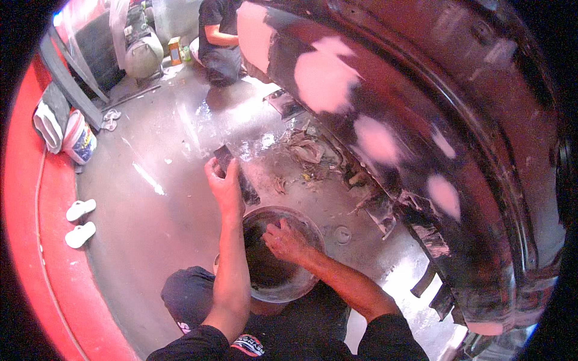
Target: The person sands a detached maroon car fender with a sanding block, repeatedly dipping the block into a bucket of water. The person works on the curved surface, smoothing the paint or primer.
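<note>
My left hand (223, 179) is raised in front of me, its fingers and thumb closed on a dark flat piece (223, 154) that looks like sandpaper or a sanding pad. Below it, a round basin (315, 236) holds dark liquid. My right hand (286, 242) is over the basin with its fingers curled in; I cannot make out whether anything is in them. To the right rises a dark red car body panel (403, 96) with several pale pink patches, apart from both hands.
Torn paper scraps (307, 149) lie on the wet floor (156, 210) beside the panel. Ahead, another person (220, 42) crouches by the panel's far end. Along the red left edge are white slippers (80, 234) and a bucket (79, 138). A tank (143, 55) stands behind.
</note>
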Motion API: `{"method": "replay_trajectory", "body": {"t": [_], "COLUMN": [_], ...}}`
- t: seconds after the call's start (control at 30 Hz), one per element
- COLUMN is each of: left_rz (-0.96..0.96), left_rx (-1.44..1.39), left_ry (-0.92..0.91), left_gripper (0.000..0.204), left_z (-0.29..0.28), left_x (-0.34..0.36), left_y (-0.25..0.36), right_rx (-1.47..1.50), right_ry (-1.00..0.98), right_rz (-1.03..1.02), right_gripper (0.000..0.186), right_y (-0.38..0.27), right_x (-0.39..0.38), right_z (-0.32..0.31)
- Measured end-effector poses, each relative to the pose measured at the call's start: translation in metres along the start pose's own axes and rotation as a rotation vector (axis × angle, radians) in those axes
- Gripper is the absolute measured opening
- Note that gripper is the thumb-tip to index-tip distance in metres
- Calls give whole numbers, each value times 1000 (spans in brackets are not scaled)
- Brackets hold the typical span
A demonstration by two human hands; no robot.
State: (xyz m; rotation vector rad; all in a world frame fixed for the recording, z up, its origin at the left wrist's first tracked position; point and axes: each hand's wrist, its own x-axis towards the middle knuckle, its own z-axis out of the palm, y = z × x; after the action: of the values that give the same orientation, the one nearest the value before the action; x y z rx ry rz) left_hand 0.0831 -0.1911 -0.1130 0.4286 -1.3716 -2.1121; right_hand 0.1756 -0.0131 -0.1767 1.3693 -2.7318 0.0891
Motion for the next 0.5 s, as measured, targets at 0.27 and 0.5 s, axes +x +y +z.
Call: {"method": "replay_trajectory", "body": {"t": [0.27, 0.5], "left_rz": [34, 249], "left_rx": [172, 191], "left_ry": [-14, -155], "left_gripper": [45, 52], "left_z": [38, 122], "left_x": [-8, -2], "left_y": [6, 54], "right_rx": [-53, -652], "right_ry": [-13, 230], "right_rz": [95, 88], "right_gripper": [35, 32], "right_y": [40, 71], "right_x": [-27, -53], "right_z": [-112, -395]}}
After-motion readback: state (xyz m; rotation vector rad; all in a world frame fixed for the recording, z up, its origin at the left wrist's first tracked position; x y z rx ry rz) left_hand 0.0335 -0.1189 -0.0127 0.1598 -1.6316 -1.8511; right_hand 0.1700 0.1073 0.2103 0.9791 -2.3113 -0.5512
